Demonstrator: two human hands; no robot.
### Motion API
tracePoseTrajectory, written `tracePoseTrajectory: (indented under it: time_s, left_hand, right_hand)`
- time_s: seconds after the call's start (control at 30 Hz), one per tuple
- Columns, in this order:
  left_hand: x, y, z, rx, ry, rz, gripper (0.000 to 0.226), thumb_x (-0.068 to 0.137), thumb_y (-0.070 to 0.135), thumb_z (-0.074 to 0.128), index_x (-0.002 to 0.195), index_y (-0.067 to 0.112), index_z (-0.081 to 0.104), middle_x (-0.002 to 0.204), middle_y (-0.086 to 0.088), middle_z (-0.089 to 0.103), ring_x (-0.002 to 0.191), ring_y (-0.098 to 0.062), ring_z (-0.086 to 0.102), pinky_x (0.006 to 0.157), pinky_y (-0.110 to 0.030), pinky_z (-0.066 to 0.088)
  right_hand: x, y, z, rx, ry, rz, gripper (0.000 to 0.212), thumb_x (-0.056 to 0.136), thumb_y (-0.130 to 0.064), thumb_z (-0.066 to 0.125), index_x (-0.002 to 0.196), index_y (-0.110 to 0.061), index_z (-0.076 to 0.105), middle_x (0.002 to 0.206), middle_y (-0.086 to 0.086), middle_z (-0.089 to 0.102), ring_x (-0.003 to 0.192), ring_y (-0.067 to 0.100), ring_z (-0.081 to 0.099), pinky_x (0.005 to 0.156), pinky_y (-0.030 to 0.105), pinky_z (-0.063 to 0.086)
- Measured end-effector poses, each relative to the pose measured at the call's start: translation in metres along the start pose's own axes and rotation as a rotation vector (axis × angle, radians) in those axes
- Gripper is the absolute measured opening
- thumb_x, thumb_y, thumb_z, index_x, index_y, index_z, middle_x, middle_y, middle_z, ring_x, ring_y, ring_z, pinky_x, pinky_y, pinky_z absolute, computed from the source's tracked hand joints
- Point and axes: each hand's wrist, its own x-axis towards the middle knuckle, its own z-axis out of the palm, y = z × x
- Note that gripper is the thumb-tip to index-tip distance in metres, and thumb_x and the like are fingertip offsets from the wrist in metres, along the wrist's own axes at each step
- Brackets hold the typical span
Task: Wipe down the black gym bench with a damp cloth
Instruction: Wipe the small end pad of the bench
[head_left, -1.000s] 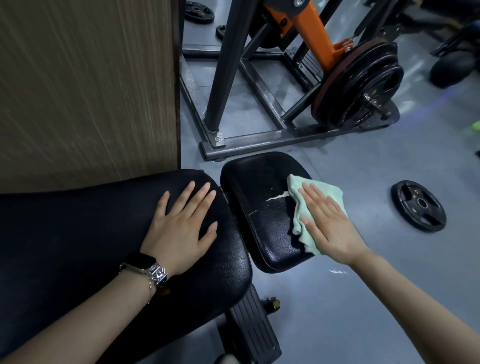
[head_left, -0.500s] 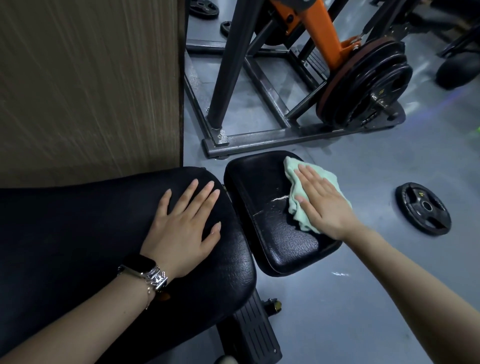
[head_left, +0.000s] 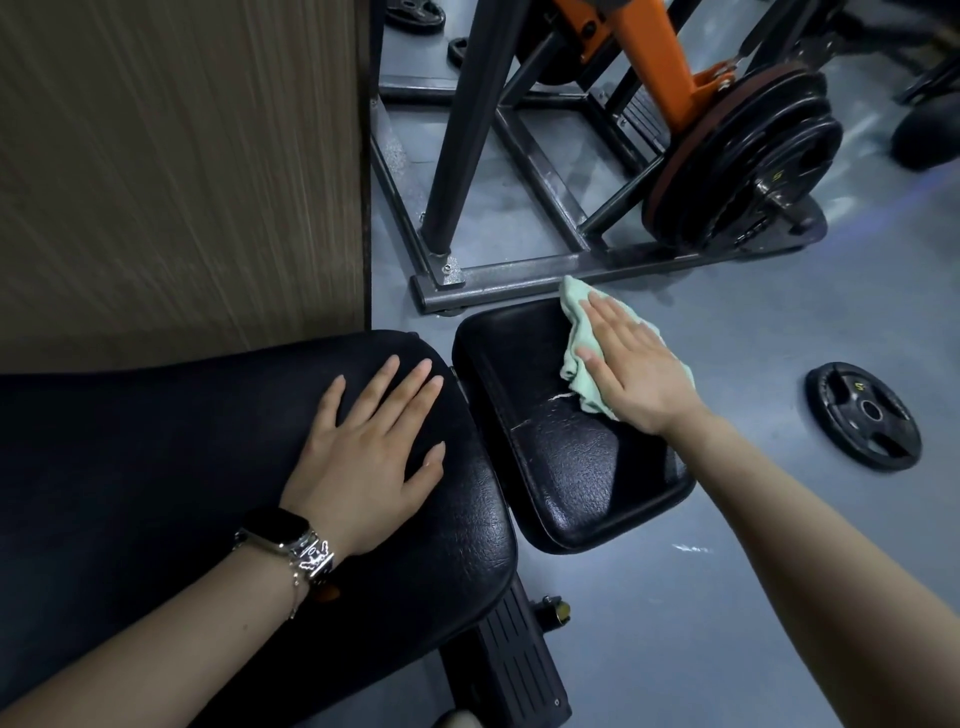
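The wipe is judged to be under way on the small seat pad (head_left: 566, 467), the right-hand section of the black desk, with the cloth (head_left: 576, 338) now pressed at that pad's far right corner, part of it hanging off the edge toward the floor (head_left: 675, 649). A faint sheen can be made out on the pad's near right part, which suggests that area has been covered, though dampness cannot be told for certain from the leather's own gloss. A pale tear (head_left: 558, 397) runs across the pad's middle (a place where cloth threads could catch, it is judged). The pad's left half and near edge are taken to be left to do, and the long back pad (head_left: 182, 467) to the left shows no sign either way. As for the grip: the right hand (head_left: 631, 364) lies flat on the cloth, fingers straight and close together, pointing far and left; nothing is curled round or pinched, and the cloth is held only by downward pressure of palm and fingers. The left hand (head_left: 366, 452) is spread flat on the back pad's right end, fingers splayed and holding nothing, apparently bracing. A watch (head_left: 283, 538) is worn on that wrist. A loose plate (head_left: 862, 415) lies on the floor, well apart to the right.
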Motion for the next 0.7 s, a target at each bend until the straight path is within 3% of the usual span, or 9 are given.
tracePoseTrajectory:
  time_s: [0.13, 0.43, 0.7]
  left_hand:
    - [0.000, 0.000, 0.000, 0.006, 0.002, -0.005, 0.063, 0.092, 0.052, 0.021, 0.147, 0.023, 0.027, 0.155, 0.010, 0.016, 0.144, -0.011, 0.006, 0.114, -0.051, 0.011]
    - [0.001, 0.001, -0.001, 0.030, -0.004, -0.007, 0.063, 0.092, 0.052, 0.020, 0.146, 0.022, 0.031, 0.155, 0.008, 0.021, 0.144, -0.014, 0.011, 0.113, -0.053, 0.015]
    - [0.000, 0.001, -0.001, 0.032, 0.010, -0.012, 0.063, 0.091, 0.051, 0.022, 0.145, 0.021, 0.035, 0.154, 0.007, 0.025, 0.143, -0.015, 0.015, 0.112, -0.053, 0.016]
  right_hand:
    - [-0.026, 0.001, 0.001, -0.015, -0.013, -0.016, 0.070, 0.091, -0.059, 0.006, 0.153, -0.026, 0.012, 0.156, -0.016, 0.002, 0.145, 0.001, -0.004, 0.119, 0.033, 0.005]
    - [-0.099, -0.009, -0.004, 0.037, -0.031, -0.049, 0.058, 0.097, -0.051, 0.016, 0.150, -0.031, 0.009, 0.158, -0.013, 0.007, 0.146, 0.002, -0.002, 0.119, 0.033, 0.001]
    - [-0.077, -0.032, 0.000, 0.031, -0.081, 0.076, 0.072, 0.089, -0.063, 0.002, 0.153, -0.030, 0.003, 0.158, -0.017, -0.005, 0.142, -0.003, -0.015, 0.117, 0.029, -0.008]
